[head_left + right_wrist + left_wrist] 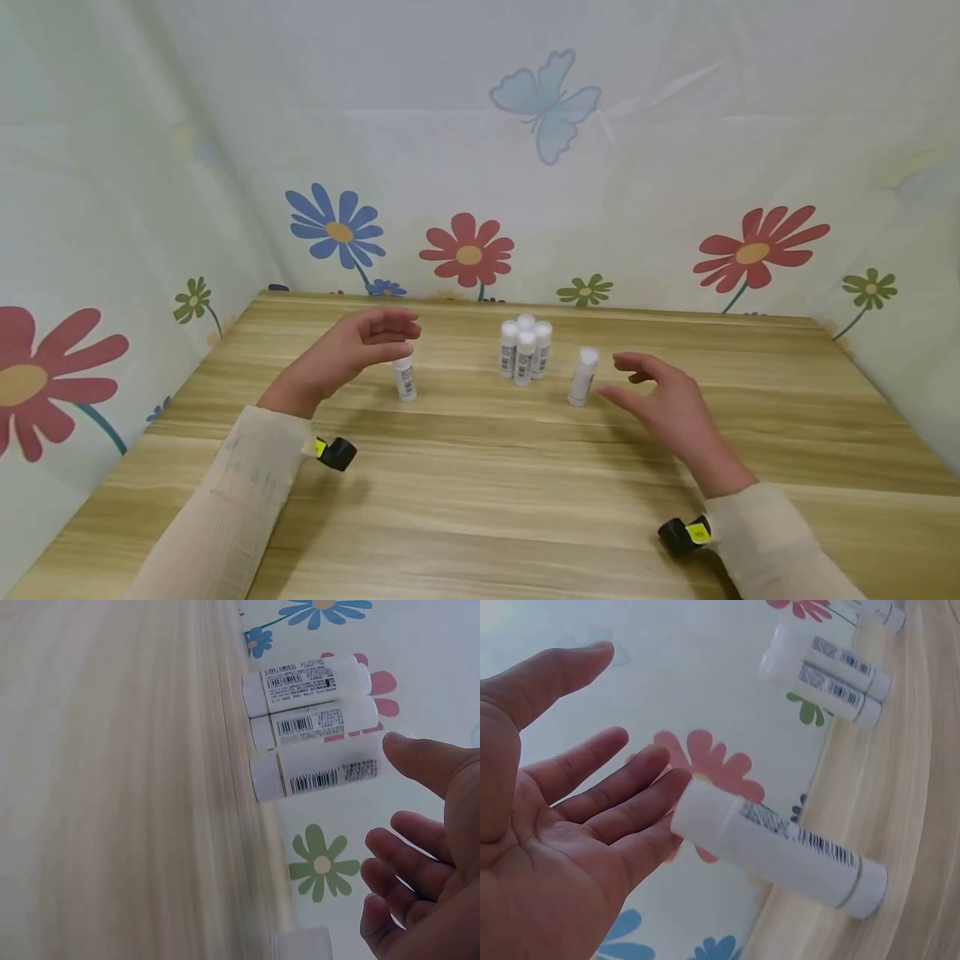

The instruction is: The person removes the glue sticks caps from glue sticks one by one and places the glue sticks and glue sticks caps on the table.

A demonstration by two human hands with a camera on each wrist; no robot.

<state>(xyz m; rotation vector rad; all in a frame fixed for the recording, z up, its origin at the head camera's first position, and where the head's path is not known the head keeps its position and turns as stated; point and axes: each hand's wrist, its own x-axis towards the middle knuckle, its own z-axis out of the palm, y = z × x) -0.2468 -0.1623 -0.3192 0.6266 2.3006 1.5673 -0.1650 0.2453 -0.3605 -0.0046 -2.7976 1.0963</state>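
A white capped glue stick (pixel 406 380) with a barcode label stands upright on the table at the left. My left hand (pixel 341 354) is at its cap, fingers extended and not closed around it; in the left wrist view, the fingers overlap the cap's edge, and I cannot tell whether they touch. To the right, another white glue stick (pixel 582 379) stands slightly tilted in view. My right hand (pixel 663 408) is just beside it, thumb and fingers spread apart with nothing between them. Between the hands stands a tight cluster of several matching glue sticks (pixel 524 354).
Everything stands on a wood-grain table (pixel 450 500). A pale cloth (pixel 420 142) printed with flowers and a butterfly rises behind the table and along its sides. Small black devices (pixel 337 454) are strapped at both wrists.
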